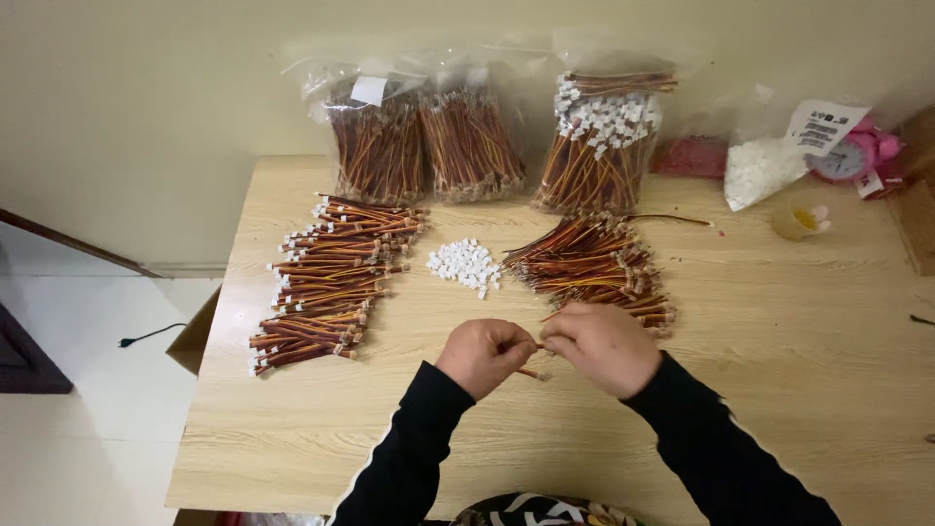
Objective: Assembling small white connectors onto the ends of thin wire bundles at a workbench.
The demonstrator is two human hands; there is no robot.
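On the left of the wooden desk [292, 429] lies a pile of wire pieces with white ends [326, 282], and a small heap of white plugs [466, 263] sits in the middle with a second wire pile [594, 268] to its right. Low in the middle of the frame, the left hand [484, 356] and the right hand [604, 348] meet, each closed around one thin wire [532, 373]. Along the top stand clear bags of wires [429, 146], and at the upper right is a bag of white bits [760, 170].
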